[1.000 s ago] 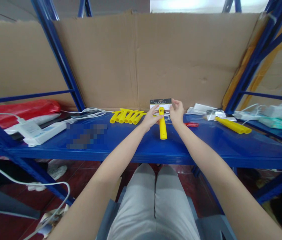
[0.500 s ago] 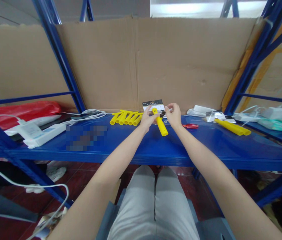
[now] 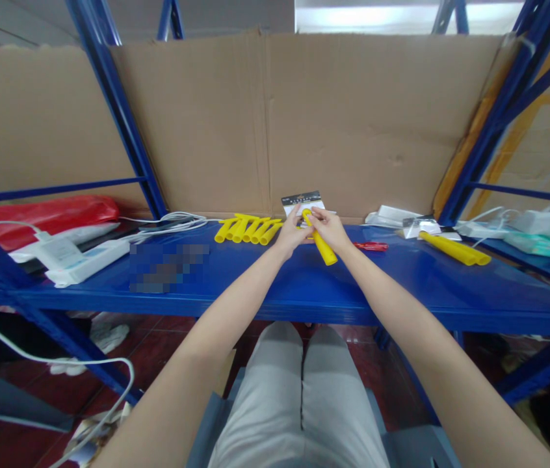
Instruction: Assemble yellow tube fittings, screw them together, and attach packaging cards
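Over the blue shelf, my left hand (image 3: 292,235) is closed on the upper part of a yellow plastic handle (image 3: 324,249), a hollow tube with a narrower head. My right hand (image 3: 329,231) grips the same handle from the other side, its fingers at the head. The tube's wide end points down toward me and to the right. Fingers hide most of the head and any small part there. Behind the hands stands a black-and-white printed card (image 3: 300,200). A red screwdriver (image 3: 371,246) lies just right of my right wrist.
Several yellow handles (image 3: 246,231) lie in a row to the left on the blue shelf (image 3: 255,292). More yellow tubes (image 3: 455,248) rest at the right beside clear plastic packets (image 3: 421,226). A white power strip (image 3: 87,263) and cables are at the left. Cardboard (image 3: 304,117) walls the back.
My right hand has moved left onto the yellow handle's head, where it was apart from it before. The handle has shifted slightly right.
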Available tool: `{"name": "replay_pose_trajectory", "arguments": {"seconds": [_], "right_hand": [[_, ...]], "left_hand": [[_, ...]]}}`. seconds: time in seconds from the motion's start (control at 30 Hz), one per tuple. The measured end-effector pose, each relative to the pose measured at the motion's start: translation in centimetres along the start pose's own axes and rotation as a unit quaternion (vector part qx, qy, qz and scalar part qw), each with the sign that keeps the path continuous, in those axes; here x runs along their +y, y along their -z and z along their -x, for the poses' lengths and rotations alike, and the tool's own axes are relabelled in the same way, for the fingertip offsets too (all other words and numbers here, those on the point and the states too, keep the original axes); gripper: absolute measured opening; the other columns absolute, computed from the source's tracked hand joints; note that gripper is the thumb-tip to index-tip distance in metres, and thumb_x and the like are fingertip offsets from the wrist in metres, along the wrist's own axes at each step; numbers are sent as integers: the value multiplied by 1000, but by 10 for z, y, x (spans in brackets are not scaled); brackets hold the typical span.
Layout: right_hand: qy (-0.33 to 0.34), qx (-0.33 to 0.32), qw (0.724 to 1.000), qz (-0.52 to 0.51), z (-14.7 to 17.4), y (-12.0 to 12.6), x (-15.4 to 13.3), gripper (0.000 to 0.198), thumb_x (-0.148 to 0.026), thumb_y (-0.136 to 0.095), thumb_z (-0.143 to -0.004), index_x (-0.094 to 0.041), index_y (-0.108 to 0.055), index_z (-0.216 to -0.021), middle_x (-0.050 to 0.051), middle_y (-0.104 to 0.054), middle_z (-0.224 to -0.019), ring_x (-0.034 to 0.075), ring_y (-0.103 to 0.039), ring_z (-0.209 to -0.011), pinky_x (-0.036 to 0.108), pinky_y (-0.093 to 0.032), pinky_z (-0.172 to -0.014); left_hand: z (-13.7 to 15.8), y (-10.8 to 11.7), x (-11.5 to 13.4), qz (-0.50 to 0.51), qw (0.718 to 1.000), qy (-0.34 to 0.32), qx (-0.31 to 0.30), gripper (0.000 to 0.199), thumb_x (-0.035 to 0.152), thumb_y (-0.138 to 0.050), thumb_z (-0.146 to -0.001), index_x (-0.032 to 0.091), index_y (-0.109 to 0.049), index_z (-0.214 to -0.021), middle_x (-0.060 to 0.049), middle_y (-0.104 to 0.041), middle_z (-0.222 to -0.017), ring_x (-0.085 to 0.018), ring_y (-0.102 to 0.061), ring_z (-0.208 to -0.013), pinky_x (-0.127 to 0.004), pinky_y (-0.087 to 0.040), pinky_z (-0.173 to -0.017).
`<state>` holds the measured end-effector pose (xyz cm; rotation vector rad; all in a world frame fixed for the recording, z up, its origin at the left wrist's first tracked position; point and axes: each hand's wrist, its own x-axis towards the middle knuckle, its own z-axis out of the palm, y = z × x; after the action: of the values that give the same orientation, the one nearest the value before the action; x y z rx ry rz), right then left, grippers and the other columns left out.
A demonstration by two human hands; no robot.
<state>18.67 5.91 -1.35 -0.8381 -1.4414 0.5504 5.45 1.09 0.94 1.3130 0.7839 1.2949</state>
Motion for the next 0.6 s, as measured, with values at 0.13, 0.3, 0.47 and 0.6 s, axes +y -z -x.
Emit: {"name": "replay_pose_trajectory", "arguments": {"seconds": [0.13,0.3,0.47,0.6], "right_hand": [[-4,2,1000,-6,-1,0,-1,44,-30,-78,-70,-17,-71,-111,12,-72,-117,24,-68,-106,46,-53,-97],[-36,-2,999,6,-1,1,-3,57,-20,-74,-67,-16,-66,-124,14,-68,-125,23,-69,-97,46,-56,-92],[-40,-24,999,13,0,2,-5,70,-19,-68,-67,-20,-59,-136,13,-63,-133,19,-68,-87,41,-59,-82],[-64,-34,995,65,5,2,-13,74,-17,-62,-70,-20,-52,-144,13,-60,-137,19,-68,-91,37,-59,-84]], "left_hand": [[2,-1,2,5,1000,2,-19,98,-4,-65,-74,38,-29,-154,-9,-51,-148,-15,-71,-91,-29,-61,-77],[3,1,3,-10,999,-2,-45,103,-4,-65,-71,39,-25,-155,-8,-52,-147,-15,-71,-85,-28,-62,-71],[3,3,4,-47,996,-14,-74,106,-3,-64,-70,42,-21,-156,-8,-47,-152,-10,-68,-75,-21,-59,-60],[4,3,6,-84,992,-18,-90,108,-2,-60,-72,43,-10,-158,-10,-46,-153,-7,-67,-73,-17,-57,-57]]}}
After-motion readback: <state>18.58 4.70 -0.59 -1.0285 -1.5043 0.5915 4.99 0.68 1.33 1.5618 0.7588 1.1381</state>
